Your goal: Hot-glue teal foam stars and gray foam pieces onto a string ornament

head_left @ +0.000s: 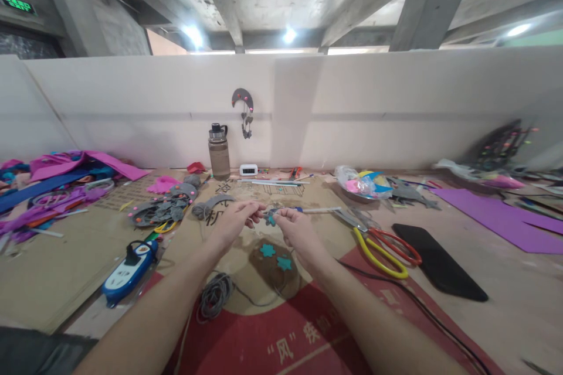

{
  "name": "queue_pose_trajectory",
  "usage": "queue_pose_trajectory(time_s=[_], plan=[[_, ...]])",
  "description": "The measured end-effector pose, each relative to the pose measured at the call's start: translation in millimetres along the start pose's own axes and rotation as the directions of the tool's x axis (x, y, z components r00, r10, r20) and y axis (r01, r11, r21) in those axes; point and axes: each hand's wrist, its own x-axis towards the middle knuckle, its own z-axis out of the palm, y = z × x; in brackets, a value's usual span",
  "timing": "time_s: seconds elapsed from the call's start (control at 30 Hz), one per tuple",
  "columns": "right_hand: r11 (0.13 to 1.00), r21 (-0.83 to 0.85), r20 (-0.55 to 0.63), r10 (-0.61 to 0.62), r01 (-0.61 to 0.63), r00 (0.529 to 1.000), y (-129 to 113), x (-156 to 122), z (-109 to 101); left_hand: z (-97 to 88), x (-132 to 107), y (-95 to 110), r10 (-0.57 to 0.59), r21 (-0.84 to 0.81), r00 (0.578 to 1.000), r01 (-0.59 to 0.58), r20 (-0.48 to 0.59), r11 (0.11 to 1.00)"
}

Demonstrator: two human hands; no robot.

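In the head view, my right hand (295, 227) pinches a small teal-and-grey star-shaped piece (271, 218) between thumb and forefinger. My left hand (240, 218) is closed at the left side of that piece, its fingertips pressed together; what they grip is too small to make out. Below the hands, two flat teal stars (267, 250) lie in shadow on the cardboard. A coil of grey cord (215, 296) rests nearer to me, one strand trailing right toward the stars.
Scissors with red and yellow handles (382, 252) and a black phone (435, 261) lie at right. On the left are a blue power strip (132, 269), grey felt pieces (162, 208) and a colourful fabric pile (57, 187). A water bottle (219, 155) stands behind.
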Motion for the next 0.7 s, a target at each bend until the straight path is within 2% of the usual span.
queue_pose_trajectory(time_s=[0.17,0.33,0.53,0.7], plan=[[0.987,-0.135,0.003,-0.086,0.085,0.996,3,3,-1,3.6,-3,3,0.028,0.159,0.994,-0.044,0.102,0.986],[0.947,-0.269,0.040,-0.172,0.176,0.984,2,1,0,6.2,-5,4,0.013,0.217,0.994,-0.037,0.113,0.975],[0.910,-0.312,0.044,-0.273,0.273,0.961,6,-2,1,4.2,-1,0,0.008,0.231,1.000,-0.013,0.024,0.973],[0.923,-0.268,0.096,-0.260,0.276,0.961,16,1,3,-0.7,3,-3,-0.007,0.155,0.995,0.022,-0.098,0.988]])
